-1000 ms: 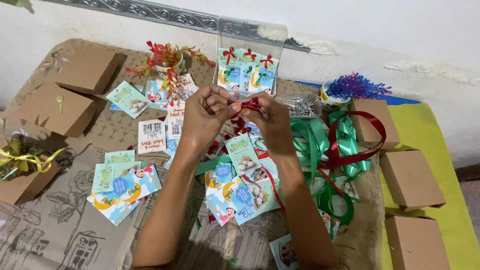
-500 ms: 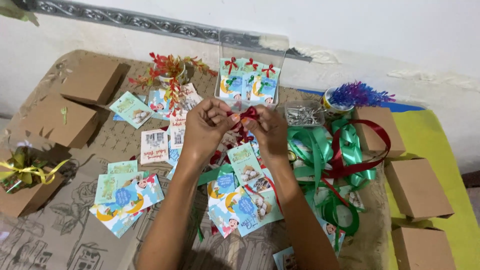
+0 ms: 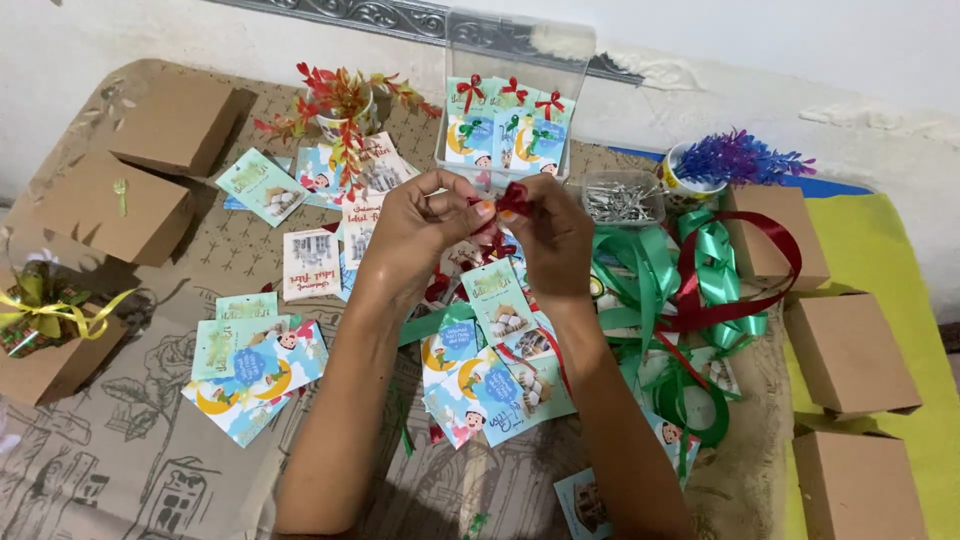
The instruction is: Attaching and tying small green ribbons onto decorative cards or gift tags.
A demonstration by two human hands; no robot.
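- Fingers of our left hand and right hand pinch one small red ribbon bow.
- We hold it between both hands, just in front of the clear plastic box, equally near each.

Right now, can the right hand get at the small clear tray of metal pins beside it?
Probably yes. The pin tray lies open-topped just beyond the right hand, nothing between them. But its fingers pinch a red ribbon with the left hand, so it must let go first.
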